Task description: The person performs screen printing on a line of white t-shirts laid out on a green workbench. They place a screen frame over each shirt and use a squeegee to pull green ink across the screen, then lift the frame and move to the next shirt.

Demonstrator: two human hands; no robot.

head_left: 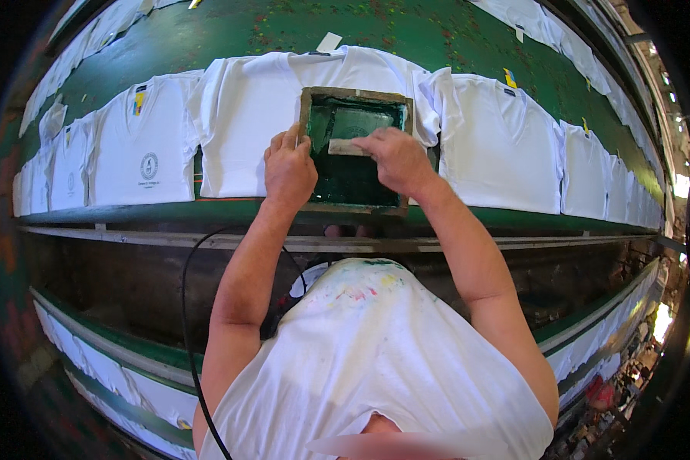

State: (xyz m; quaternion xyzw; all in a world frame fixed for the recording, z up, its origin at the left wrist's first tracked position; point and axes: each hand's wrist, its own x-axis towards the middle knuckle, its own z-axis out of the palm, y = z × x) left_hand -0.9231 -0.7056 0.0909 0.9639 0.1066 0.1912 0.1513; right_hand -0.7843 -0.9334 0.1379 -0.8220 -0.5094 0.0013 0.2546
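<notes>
A wooden-edged printing screen point(409, 116) with dark green mesh lies on a white V-neck T-shirt point(241, 126) spread on the long green table. My left hand point(291, 170) grips the screen's left edge, fingers along the wood. In my right hand point(401, 159), closed around it, is a pale squeegee point(346, 146), held over the mesh near the middle of the screen. A paler patch of mesh shows just beyond the squeegee. The shirt area beneath the screen is hidden.
To the left lies a T-shirt with a small dark round print point(149, 165); to the right, a plain white shirt point(498, 146). More shirts line the green table point(406, 31) both ways. A metal rail point(169, 238) runs along its near side. A black cable point(185, 307) hangs by my left arm.
</notes>
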